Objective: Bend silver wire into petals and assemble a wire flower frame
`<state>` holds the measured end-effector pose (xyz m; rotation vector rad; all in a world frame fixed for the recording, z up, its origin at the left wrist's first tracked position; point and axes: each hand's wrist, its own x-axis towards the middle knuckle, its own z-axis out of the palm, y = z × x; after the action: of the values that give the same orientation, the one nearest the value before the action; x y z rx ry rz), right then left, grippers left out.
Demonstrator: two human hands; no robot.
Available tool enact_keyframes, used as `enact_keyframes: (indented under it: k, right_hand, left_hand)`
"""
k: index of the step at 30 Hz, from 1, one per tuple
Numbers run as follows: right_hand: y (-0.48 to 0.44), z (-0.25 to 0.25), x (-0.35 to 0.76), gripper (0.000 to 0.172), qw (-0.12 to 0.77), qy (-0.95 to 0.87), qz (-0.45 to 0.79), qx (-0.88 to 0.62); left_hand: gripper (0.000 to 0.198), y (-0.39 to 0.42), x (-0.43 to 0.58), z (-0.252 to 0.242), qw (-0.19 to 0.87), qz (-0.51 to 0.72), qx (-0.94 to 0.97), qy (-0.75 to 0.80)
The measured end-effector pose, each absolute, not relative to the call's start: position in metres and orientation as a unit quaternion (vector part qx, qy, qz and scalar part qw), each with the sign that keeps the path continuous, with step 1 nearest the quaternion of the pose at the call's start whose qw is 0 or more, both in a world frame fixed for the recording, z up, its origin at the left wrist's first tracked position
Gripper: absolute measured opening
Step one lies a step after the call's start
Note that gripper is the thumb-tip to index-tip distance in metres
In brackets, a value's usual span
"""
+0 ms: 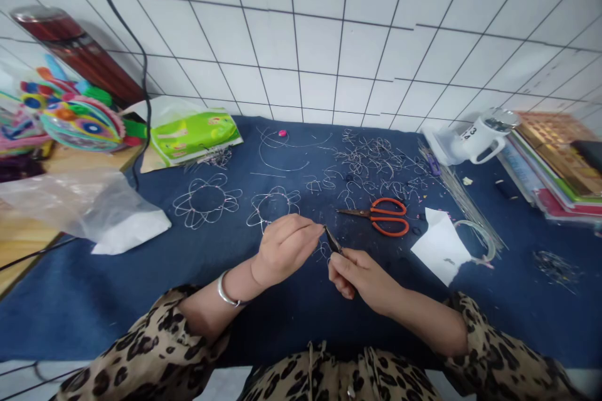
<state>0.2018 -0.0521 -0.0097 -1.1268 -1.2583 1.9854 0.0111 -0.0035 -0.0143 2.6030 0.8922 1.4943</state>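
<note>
My left hand (pixel 285 247) is closed in a pinch on a thin silver wire piece (pixel 322 250) just above the dark blue cloth (pixel 117 301). My right hand (pixel 360 276) grips small dark pliers (pixel 332 239), whose tip meets the wire right beside my left fingertips. Two finished wire flower shapes lie beyond my hands, one (pixel 207 200) to the left and one (pixel 274 207) just behind my left hand. A silver bangle sits on my left wrist.
Orange-handled scissors (pixel 383 217) lie right of centre. A heap of bent wire bits (pixel 371 166) spreads at the back. A white paper scrap (pixel 439 244), a white mug (pixel 480 135), stacked books (pixel 559 163), a green packet (pixel 192 136) and a plastic bag (pixel 79 203) surround the cloth.
</note>
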Motion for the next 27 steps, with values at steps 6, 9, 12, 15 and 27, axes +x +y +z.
enact_keyframes:
  k: [6,9,12,15,27]
  right_hand:
    - [-0.0532,-0.0085,0.2011,0.041,0.267,-0.46,0.738,-0.415]
    - [-0.0541,-0.0083,0.2004,0.041,0.269,-0.454,0.742,-0.413]
    - [-0.0547,-0.0089,0.1999,0.042,0.272,-0.448,0.745,-0.412]
    - [-0.0557,-0.0095,0.1992,0.042,0.278,-0.44,0.749,-0.411]
    - [-0.0592,-0.0103,0.1977,0.043,0.28,-0.415,0.758,-0.418]
  left_hand:
    - [0.026,-0.0032,0.0077,-0.0218,-0.016,0.457,0.845,0.278]
    - [0.027,-0.0032,0.0074,-0.0213,-0.027,0.453,0.849,0.272]
    - [0.025,-0.0034,0.0075,-0.0187,-0.046,0.446,0.855,0.259]
    - [0.024,-0.0036,0.0066,-0.0175,-0.07,0.433,0.864,0.246]
    - [0.025,-0.0036,0.0031,-0.0155,-0.142,0.39,0.885,0.21]
